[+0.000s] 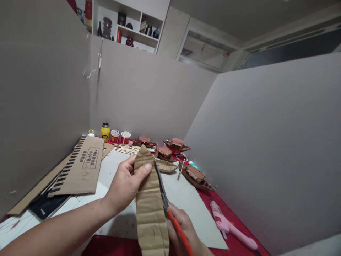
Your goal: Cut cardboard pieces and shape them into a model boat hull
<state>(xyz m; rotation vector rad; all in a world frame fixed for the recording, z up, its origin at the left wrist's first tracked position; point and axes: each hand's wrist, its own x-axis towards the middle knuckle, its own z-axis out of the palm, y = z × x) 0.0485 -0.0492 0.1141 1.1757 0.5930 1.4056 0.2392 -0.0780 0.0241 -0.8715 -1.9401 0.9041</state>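
My left hand point(125, 181) pinches a long strip of brown cardboard point(150, 217) near its pointed top, thumb on the front face. The strip is creased crosswise and runs down past the bottom edge of the view. In my right hand point(183, 227) is a pair of scissors point(176, 224) with orange handles, its blades lying along the strip's right edge. Whether the blades are parted is hard to make out. Behind the strip lies a small cardboard boat hull point(166, 166) on the white board point(183, 199).
Brown model boats point(195, 174) stand at the back right. A pink glue gun point(231, 227) lies on the red cloth point(241, 222). Printed cardboard point(82, 167) and a dark flat object point(49, 206) lie left. Behind are wooden sticks point(128, 147), paper cups point(125, 137) and a yellow bottle point(105, 132).
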